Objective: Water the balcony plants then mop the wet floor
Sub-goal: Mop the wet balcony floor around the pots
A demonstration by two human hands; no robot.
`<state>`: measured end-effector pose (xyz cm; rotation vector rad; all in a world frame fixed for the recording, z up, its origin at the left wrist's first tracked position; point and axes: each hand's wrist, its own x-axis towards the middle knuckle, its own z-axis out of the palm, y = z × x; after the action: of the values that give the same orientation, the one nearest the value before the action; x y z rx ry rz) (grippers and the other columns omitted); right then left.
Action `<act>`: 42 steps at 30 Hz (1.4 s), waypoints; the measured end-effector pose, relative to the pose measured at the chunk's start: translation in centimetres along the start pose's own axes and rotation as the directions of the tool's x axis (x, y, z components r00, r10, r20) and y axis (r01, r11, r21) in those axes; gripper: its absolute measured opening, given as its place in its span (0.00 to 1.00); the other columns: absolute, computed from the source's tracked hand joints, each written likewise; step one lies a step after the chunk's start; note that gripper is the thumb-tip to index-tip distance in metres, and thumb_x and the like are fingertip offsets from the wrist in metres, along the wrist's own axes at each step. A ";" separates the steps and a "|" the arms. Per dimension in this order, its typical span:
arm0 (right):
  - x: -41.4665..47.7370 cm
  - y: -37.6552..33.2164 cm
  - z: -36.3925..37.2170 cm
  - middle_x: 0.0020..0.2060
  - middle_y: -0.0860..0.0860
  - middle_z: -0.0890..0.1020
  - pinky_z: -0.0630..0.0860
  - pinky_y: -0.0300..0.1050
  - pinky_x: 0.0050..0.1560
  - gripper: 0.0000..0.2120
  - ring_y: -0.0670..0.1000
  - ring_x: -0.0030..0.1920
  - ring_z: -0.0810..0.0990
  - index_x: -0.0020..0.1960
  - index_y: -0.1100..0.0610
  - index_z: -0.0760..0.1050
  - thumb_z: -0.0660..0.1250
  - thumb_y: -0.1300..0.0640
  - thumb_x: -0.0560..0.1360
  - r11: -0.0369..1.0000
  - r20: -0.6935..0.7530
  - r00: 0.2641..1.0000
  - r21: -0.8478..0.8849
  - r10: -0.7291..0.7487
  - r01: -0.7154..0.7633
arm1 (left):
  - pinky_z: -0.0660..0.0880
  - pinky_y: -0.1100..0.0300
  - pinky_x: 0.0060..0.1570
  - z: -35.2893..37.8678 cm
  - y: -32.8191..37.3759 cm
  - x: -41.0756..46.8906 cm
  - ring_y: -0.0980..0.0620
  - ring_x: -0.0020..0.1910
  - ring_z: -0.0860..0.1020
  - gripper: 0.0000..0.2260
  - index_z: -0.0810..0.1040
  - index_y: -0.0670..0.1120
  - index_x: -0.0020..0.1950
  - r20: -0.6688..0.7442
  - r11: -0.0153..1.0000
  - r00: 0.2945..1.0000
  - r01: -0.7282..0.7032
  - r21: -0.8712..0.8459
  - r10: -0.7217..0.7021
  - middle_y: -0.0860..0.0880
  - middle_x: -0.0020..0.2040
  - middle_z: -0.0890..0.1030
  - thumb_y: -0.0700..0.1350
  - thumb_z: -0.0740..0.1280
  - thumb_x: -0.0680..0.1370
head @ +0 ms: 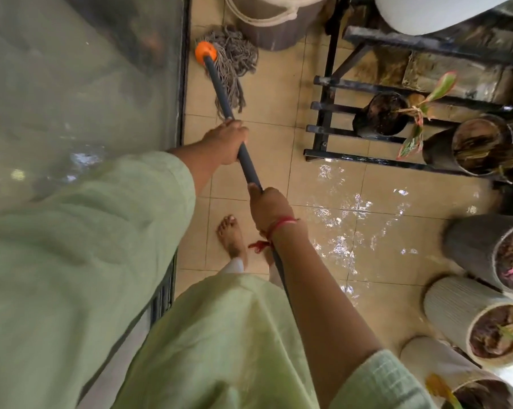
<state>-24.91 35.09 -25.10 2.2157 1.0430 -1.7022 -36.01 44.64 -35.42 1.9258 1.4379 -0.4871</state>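
We see a person dressed in a loose, pale green garment (219, 343) of light, slightly textured fabric — it hangs well down over the legs. Both sleeves are wide and end short of the wrists, and the right sleeve (385, 379) shows a faint woven check near its cuff. The left sleeve (101, 216) is broad and softly creased. Around the wrist of the right hand (268, 206) we see a red thread (281, 224) tied in a knot — its frayed ends dangle below. A white trouser hem (234, 265) shows above 1 bare foot (231, 234). The left hand (227, 140) wears nothing.
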 end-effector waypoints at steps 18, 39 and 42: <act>-19.5 24.2 2.3 0.20 0.53 0.70 0.62 0.37 0.24 0.21 0.49 0.18 0.66 0.37 0.62 0.73 0.58 0.48 0.79 0.767 0.203 0.868 0.407 0.453 -0.496 | 0.59 0.46 0.70 18.4 16.7 -17.5 0.36 0.72 0.58 0.10 0.75 0.46 0.52 0.256 0.905 0.869 -0.394 -0.161 0.424 0.42 0.63 0.71 0.43 0.68 0.71; -5.0 12.9 -2.2 0.26 0.50 0.68 0.62 0.34 0.21 0.21 0.45 0.18 0.64 0.40 0.57 0.68 0.53 0.41 0.80 0.768 0.256 0.956 0.580 0.142 -0.270 | 0.57 0.41 0.71 5.7 10.4 -2.6 0.40 0.76 0.48 0.19 0.69 0.47 0.63 0.203 0.990 0.970 -0.141 0.027 0.133 0.44 0.78 0.50 0.44 0.70 0.74; -9.6 17.0 -0.8 0.26 0.49 0.67 0.62 0.33 0.21 0.20 0.44 0.18 0.63 0.42 0.57 0.68 0.52 0.41 0.80 0.748 0.278 0.944 0.585 0.177 -0.313 | 0.52 0.38 0.71 9.8 11.9 -7.5 0.40 0.77 0.44 0.15 0.72 0.50 0.59 0.244 0.985 0.955 -0.151 -0.080 0.166 0.45 0.78 0.50 0.43 0.70 0.74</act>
<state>-15.00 18.77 -21.00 2.2915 0.1007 -2.3163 -26.24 30.61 -33.99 1.8396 1.1153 -0.5811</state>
